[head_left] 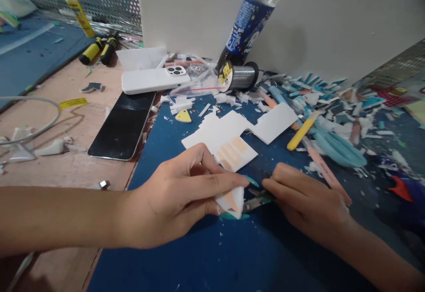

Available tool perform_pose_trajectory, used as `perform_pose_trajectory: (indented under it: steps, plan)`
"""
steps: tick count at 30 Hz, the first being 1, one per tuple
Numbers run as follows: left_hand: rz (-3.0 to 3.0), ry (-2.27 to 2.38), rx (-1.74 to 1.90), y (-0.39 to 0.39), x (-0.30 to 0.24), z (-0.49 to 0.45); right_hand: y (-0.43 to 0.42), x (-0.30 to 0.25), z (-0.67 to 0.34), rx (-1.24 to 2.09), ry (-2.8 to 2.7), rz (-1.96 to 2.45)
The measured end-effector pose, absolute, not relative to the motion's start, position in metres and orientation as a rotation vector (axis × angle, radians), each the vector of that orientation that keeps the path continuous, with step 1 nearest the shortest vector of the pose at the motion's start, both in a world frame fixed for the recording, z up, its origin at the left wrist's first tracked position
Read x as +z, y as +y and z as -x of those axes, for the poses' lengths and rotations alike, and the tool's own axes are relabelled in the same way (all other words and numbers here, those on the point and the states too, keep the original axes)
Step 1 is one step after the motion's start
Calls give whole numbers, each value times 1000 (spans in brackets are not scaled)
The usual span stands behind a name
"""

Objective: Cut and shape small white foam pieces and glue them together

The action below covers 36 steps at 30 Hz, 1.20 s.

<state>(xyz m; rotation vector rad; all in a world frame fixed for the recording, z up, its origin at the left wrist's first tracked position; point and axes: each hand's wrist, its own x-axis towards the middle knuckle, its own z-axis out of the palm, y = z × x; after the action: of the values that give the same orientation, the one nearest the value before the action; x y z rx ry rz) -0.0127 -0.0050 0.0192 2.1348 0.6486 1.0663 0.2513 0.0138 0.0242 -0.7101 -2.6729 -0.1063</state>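
Note:
My left hand point(186, 190) pinches a small white foam-like piece point(235, 201) with a pale orange patch, between thumb and fingers. Long teal nails show at its fingertips. To its right, my right hand point(305, 199) is closed on a thin greyish blade-like strip point(254, 203) that points at the white piece. The strip's far end is partly hidden by that piece, so I cannot tell whether they touch. Just beyond my left hand lies a white card point(247, 152) with light orange bars. Plain white sheets point(221, 128) lie behind it on the blue mat point(212, 256).
Foam scraps point(312, 92) are heaped at the back right, with a yellow stick point(302, 132) and a pink strip point(328, 172). A wire spool point(244, 77) stands by a tilted bottle point(249, 26). Two phones, one dark point(122, 126), one white point(152, 80), lie left.

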Motion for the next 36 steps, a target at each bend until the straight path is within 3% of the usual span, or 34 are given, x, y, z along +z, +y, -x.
perform_pose_trajectory:
  steps: [36]
  plan:
    - [-2191, 714, 1044, -7, 19, 14, 14, 23, -255, -163, -2675, 746]
